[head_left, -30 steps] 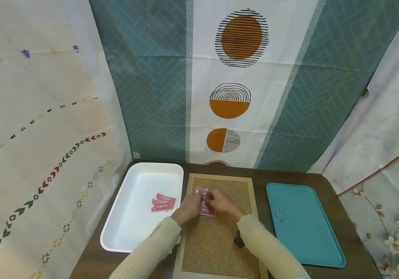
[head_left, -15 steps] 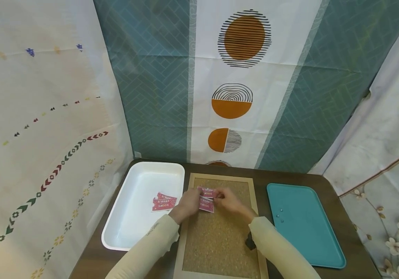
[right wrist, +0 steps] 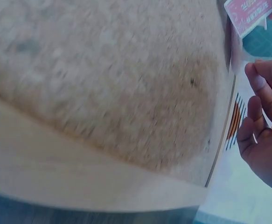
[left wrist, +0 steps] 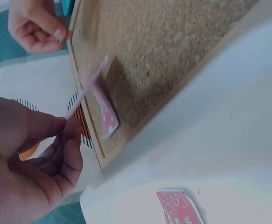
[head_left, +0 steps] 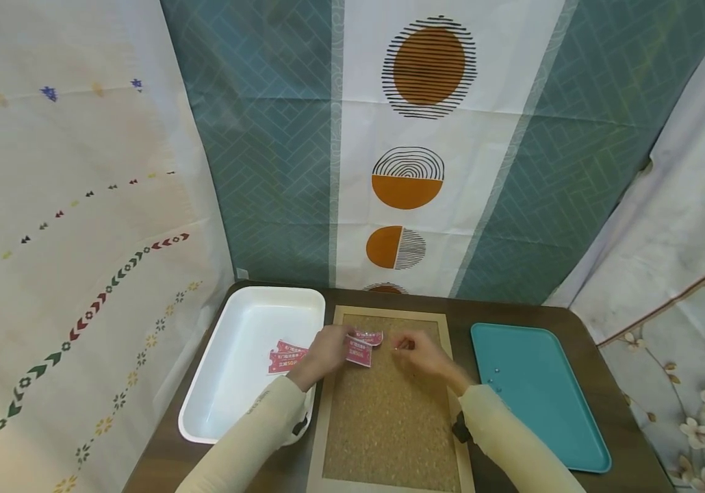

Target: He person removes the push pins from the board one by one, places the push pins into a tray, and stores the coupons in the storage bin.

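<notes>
My left hand [head_left: 326, 352] is above the upper left of a framed cork board [head_left: 389, 424]. Its thumb and fingers pinch the end of a red printed coupon [head_left: 359, 352], which is seen edge-on in the left wrist view. Behind it, another coupon [left wrist: 108, 116] stands out from the cork with one end raised. To the right, my right hand [head_left: 421, 350] is over the board, apart from both coupons. Its thumb and index finger meet in a pinch, with a tiny pin-like speck at the tips.
At left, a white tray [head_left: 204, 404] holds several red coupons [head_left: 285, 359]. A teal tray [head_left: 549, 397] stands at right, with several tiny shiny pins [head_left: 494, 380] near its left side. Patterned cloth hangs behind the table.
My right hand has drawn back to the right, off the coupons. My left hand has shifted slightly left and up, with the front coupon tilted and lifted in its fingers.
</notes>
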The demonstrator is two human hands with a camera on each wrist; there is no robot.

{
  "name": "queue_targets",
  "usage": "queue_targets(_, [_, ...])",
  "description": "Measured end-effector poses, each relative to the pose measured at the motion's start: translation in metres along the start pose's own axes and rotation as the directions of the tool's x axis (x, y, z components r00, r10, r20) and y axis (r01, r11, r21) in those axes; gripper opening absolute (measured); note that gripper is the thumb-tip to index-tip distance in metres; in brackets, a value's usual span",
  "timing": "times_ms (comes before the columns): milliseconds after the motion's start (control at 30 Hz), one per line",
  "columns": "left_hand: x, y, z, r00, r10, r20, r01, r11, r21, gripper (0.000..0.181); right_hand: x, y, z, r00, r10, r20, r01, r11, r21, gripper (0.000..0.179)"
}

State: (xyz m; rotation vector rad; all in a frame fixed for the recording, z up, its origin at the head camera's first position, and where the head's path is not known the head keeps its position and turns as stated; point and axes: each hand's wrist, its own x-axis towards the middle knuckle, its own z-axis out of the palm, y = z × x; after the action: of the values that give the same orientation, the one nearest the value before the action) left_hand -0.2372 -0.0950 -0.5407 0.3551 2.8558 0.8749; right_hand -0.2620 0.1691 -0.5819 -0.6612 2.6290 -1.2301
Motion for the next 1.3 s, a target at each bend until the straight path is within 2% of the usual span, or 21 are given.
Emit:
queue_targets(233, [0.0, -0.007, -0.008, 0.999, 0.027, -0.046, -0.028, 0.999, -0.029, 0.027, -0.01, 0.012, -0.013, 0.998, -0.023, -0.052, 0.021, 0.999, -0.038, 0.01])
queue_targets(433, [0.0, -0.014, -0.018, 0.998, 0.011, -0.067, -0.018, 0.994, -0.108, 0.027, -0.017, 0.021, -0.024, 0.997, 0.011, -0.076, -0.016, 0.998, -0.064, 0.007])
queue_targets(633, [-0.005, -0.026, -0.026, 0.997, 0.007, -0.082, -0.016, 0.994, -0.108, 0.026, -0.026, 0.03, -0.036, 0.992, 0.05, -0.118, -0.061, 0.994, -0.094, 0.007])
queue_targets(933, [-0.014, -0.05, -0.031, 0.996, -0.004, -0.09, -0.007, 0.992, -0.123, 0.029, -0.045, 0.047, -0.05, 0.984, 0.094, -0.154, -0.102, 0.994, -0.049, 0.006])
queue_targets(1100, [-0.018, -0.057, -0.037, 0.994, -0.041, -0.097, 0.025, 0.987, -0.158, 0.029, -0.052, 0.051, -0.057, 0.982, 0.097, -0.161, -0.101, 0.995, -0.016, 0.007])
queue_targets(1300, [-0.022, -0.064, -0.046, 0.992, -0.054, -0.118, 0.034, 0.987, -0.159, 0.028, -0.06, 0.055, -0.065, 0.973, 0.147, -0.178, -0.15, 0.989, -0.004, 0.008])
